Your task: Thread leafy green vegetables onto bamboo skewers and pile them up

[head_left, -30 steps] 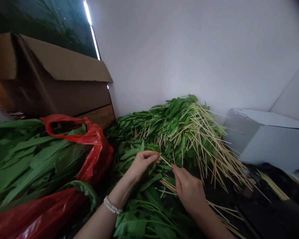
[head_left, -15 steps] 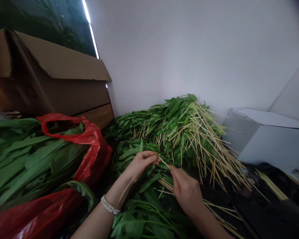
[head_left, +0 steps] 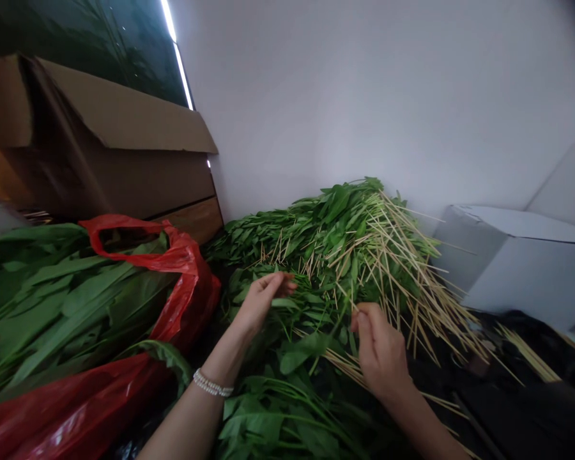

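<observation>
My right hand (head_left: 382,350) pinches a thin bamboo skewer (head_left: 353,305) between thumb and fingertips. A green leafy stem (head_left: 342,313) seems to hang at the skewer's tip, its broad leaf (head_left: 304,352) drooping to the left. My left hand (head_left: 267,292), with a beaded bracelet on the wrist, is apart from the skewer. Its fingers are loosely stretched over the greens, with nothing visible in them. Behind both hands lies a heap of leafy greens (head_left: 335,207) with many bamboo skewers (head_left: 412,268) sticking out to the right. More loose greens (head_left: 273,415) lie below, between my forearms.
A red plastic bag (head_left: 191,281) full of long green leaves (head_left: 76,306) stands on the left, before an open cardboard box (head_left: 134,124). On the right are a white box (head_left: 531,275) and a bundle of skewers (head_left: 531,354) on black plastic. A pale wall rises behind.
My left hand has let go near the skewer's tip and moved up and left. My right hand has moved right with the skewer, so the hands are farther apart.
</observation>
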Tool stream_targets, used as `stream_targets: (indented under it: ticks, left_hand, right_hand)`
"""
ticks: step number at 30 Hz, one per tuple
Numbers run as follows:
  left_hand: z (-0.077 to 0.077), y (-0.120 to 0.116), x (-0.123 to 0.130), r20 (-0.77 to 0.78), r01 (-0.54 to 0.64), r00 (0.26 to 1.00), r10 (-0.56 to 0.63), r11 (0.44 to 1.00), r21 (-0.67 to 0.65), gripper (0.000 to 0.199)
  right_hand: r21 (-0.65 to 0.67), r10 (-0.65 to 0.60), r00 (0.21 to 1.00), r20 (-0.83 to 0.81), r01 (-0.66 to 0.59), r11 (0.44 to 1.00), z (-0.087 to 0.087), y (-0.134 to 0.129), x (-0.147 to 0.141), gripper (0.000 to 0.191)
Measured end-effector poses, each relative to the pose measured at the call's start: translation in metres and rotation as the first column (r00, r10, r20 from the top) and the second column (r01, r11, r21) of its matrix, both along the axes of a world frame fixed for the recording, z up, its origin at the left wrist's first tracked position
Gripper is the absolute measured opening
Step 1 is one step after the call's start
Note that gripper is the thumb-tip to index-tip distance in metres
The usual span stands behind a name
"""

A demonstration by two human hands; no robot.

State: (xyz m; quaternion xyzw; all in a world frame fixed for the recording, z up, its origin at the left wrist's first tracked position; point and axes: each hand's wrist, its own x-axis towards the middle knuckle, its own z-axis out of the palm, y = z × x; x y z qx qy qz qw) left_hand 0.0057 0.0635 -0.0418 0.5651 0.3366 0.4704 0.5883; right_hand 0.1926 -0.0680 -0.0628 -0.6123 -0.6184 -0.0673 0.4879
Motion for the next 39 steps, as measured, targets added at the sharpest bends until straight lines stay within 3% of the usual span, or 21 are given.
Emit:
stream_targets:
  ticks: [3, 8, 11, 14, 18, 20, 22, 25, 28, 31, 34, 37, 39]
  left_hand:
    - [-0.004, 0.010, -0.004, -0.053, -0.060, 0.997, 0.062, 0.997, 0.049, 0.039]
    - [-0.013, 0.014, -0.006, -0.290, 0.003, 0.955, 0.061, 0.977, 0.214, 0.027]
    - [-0.012, 0.010, -0.010, -0.508, 0.243, 0.858, -0.075, 0.931, 0.273, 0.019]
    - [-0.007, 0.002, -0.014, -0.677, 0.493, 0.706, -0.210, 0.831, 0.256, 0.021]
    - [-0.002, -0.005, -0.015, -0.825, 0.561, 0.563, 0.035, 0.717, 0.414, 0.016]
    - [-0.002, -0.007, -0.016, -0.871, 0.594, 0.474, 0.129, 0.683, 0.425, 0.024]
    - [-0.004, -0.007, -0.016, -0.903, 0.636, 0.393, 0.172, 0.659, 0.402, 0.030]
    - [-0.007, -0.006, -0.015, -0.923, 0.658, 0.323, 0.211, 0.651, 0.379, 0.023]
    - [-0.009, -0.005, -0.011, -0.898, 0.615, 0.381, 0.220, 0.665, 0.424, 0.015]
    - [-0.005, -0.005, -0.006, -0.792, 0.496, 0.582, 0.186, 0.690, 0.527, 0.013]
    - [0.003, -0.008, -0.002, -0.574, 0.263, 0.804, 0.158, 0.771, 0.580, 0.024]
    - [0.008, -0.010, 0.002, -0.343, 0.053, 0.930, 0.131, 0.876, 0.479, 0.027]
    - [0.008, -0.010, 0.005, -0.234, 0.002, 0.969, 0.078, 0.947, 0.321, 0.024]
  right_hand:
    - [0.000, -0.049, 0.999, -0.020, 0.049, 0.999, 0.004, -0.004, -0.001, 0.026]
    - [0.027, -0.023, 0.997, 0.075, 0.021, 0.999, 0.000, -0.003, -0.005, 0.025]
    - [0.072, -0.044, 0.990, 0.136, 0.035, 0.997, -0.003, 0.000, -0.004, 0.021]
    - [0.133, -0.057, 0.981, 0.186, 0.032, 0.991, -0.005, 0.002, -0.003, 0.019]
    - [0.174, -0.053, 0.970, 0.239, 0.010, 0.985, -0.008, 0.005, -0.003, 0.020]
    - [0.177, -0.057, 0.968, 0.243, 0.013, 0.984, -0.009, 0.005, -0.003, 0.020]
    - [0.174, -0.049, 0.970, 0.238, 0.007, 0.985, -0.009, 0.005, -0.004, 0.021]
    - [0.163, -0.050, 0.971, 0.232, 0.011, 0.986, -0.009, 0.005, -0.005, 0.023]
    - [0.151, -0.051, 0.974, 0.222, 0.017, 0.988, -0.009, 0.005, -0.006, 0.023]
    - [0.083, -0.011, 0.976, 0.217, -0.007, 0.997, -0.008, 0.004, -0.007, 0.023]
    - [0.051, 0.018, 0.972, 0.234, -0.031, 0.998, -0.007, 0.004, -0.008, 0.024]
    - [0.050, 0.015, 0.968, 0.252, -0.028, 0.998, -0.009, 0.005, -0.010, 0.025]
    - [0.047, 0.023, 0.964, 0.267, -0.037, 0.998, -0.011, 0.006, -0.011, 0.027]
